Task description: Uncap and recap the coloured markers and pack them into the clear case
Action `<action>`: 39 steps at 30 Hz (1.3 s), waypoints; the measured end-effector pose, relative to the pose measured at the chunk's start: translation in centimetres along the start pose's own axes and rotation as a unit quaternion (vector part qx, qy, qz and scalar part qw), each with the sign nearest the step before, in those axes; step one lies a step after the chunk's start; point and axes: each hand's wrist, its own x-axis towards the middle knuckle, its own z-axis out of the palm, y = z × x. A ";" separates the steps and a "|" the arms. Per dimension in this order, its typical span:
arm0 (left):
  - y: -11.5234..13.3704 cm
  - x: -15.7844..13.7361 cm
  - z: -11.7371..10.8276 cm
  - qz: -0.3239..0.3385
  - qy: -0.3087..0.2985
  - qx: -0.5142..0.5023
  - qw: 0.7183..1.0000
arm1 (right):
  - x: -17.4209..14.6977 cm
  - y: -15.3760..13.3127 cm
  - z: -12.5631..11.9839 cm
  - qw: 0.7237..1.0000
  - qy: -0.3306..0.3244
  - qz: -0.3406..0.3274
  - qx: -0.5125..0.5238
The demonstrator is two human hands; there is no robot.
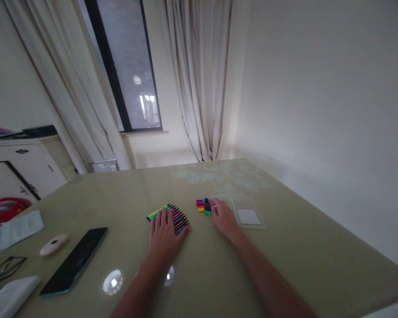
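Note:
Several uncapped marker pens (178, 216) with black tips lie fanned side by side on the table. My left hand (164, 232) rests flat over them with its fingers spread, covering part of the row. To the right is a small cluster of colourful marker caps (200, 206) in pink, yellow, red, green and blue. Bent fingers of my right hand (222, 216) close at the right side of this cluster, touching the caps there; the fingertips are partly hidden. Just beyond that hand lies a clear plastic case (257, 216) with a white panel.
On the glossy table (199, 282), a dark phone (74, 260), a pale oval object (54, 245), glasses (8, 267), a white block (11, 296) and a face mask (21, 229) lie at the left. A wall (334, 132) borders the table on the right.

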 end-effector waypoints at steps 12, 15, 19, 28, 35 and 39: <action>0.2 -0.1 0.1 0.003 0.006 -0.003 1.000 | -0.6 -1.0 0.9 0.996 -0.032 -0.076 0.035; 0.1 0.0 0.1 0.007 0.010 -0.002 1.000 | -0.4 -0.3 0.5 0.998 -0.039 -0.043 -0.007; 0.0 0.2 0.2 0.007 0.004 0.000 1.000 | -0.3 0.4 -0.2 0.998 -0.045 -0.031 -0.030; -0.1 0.3 -0.1 0.005 -0.010 -0.006 1.000 | -0.4 -0.7 0.9 0.992 -0.085 -0.095 0.003; -0.1 0.4 -0.3 0.001 -0.009 0.004 1.000 | -0.5 -1.4 0.9 0.994 -0.083 -0.072 -0.016; -0.4 0.5 0.2 0.004 0.002 0.002 1.000 | -0.8 -1.6 1.0 0.996 -0.073 -0.047 -0.037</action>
